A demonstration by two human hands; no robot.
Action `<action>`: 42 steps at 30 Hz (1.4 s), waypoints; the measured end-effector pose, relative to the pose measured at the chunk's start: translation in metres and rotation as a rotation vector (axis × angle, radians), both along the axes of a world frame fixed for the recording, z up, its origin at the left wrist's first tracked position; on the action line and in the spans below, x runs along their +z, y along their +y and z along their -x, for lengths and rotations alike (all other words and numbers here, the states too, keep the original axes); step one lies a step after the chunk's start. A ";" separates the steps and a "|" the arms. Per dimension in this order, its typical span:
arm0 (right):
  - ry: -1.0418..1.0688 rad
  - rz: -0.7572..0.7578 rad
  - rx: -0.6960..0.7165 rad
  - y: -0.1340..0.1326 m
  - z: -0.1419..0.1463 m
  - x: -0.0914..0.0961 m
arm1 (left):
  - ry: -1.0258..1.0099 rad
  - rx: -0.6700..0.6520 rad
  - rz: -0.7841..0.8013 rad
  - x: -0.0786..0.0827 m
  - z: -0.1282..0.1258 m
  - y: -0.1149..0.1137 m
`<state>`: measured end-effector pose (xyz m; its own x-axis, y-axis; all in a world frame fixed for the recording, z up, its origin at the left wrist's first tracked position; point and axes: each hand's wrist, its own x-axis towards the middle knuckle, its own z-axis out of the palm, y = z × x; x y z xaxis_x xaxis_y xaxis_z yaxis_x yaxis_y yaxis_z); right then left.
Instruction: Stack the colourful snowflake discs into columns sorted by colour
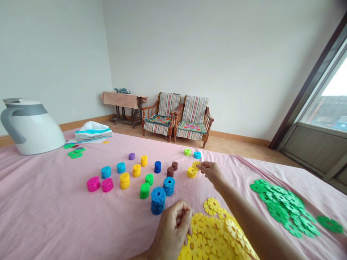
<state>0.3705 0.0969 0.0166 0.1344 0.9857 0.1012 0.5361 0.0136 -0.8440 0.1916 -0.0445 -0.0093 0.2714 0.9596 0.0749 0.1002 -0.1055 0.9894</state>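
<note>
My right hand (pixel 212 172) reaches forward over the pink cloth and pinches a yellow snowflake disc (pixel 196 165) just above a small yellow stack (pixel 191 172). My left hand (pixel 173 226) hangs near me with fingers curled, at the left edge of a pile of loose yellow discs (pixel 217 234); what it holds, if anything, is hidden. Just beyond the left hand stands a blue stack (pixel 158 200). Several short stacks in pink, cyan, yellow, green, blue, brown and purple dot the middle of the cloth.
A pile of loose green discs (pixel 284 211) lies at the right. A white kettle (pixel 29 126) and a tissue pack (pixel 93 133) sit at the far left, with a few green discs (pixel 75 153) beside them. Two wooden chairs (pixel 177 117) stand by the far wall.
</note>
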 end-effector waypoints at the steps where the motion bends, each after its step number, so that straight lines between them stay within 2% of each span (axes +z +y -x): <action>1: 0.010 0.010 -0.009 0.003 0.000 0.001 | 0.000 0.000 -0.002 0.000 0.000 0.000; 8: -0.025 0.045 -0.040 0.016 0.006 -0.009 | -0.001 -0.003 0.002 -0.002 -0.001 0.001; 16: -0.230 -0.070 -0.074 0.027 -0.002 -0.014 | -0.017 -0.004 -0.004 0.002 -0.001 -0.001; 22: -0.375 -0.186 0.028 0.014 0.011 -0.005 | -0.020 -0.001 0.005 0.003 -0.001 -0.002; 28: -0.680 -0.142 0.106 -0.001 0.028 0.000 | -0.013 -0.008 0.009 0.004 0.000 0.000; 33: -0.713 -0.095 0.111 0.000 0.030 0.000 | -0.011 -0.010 0.018 0.005 0.000 -0.001; 42: -0.692 -0.116 0.116 0.004 0.029 -0.004 | -0.020 -0.003 0.031 0.007 -0.001 -0.002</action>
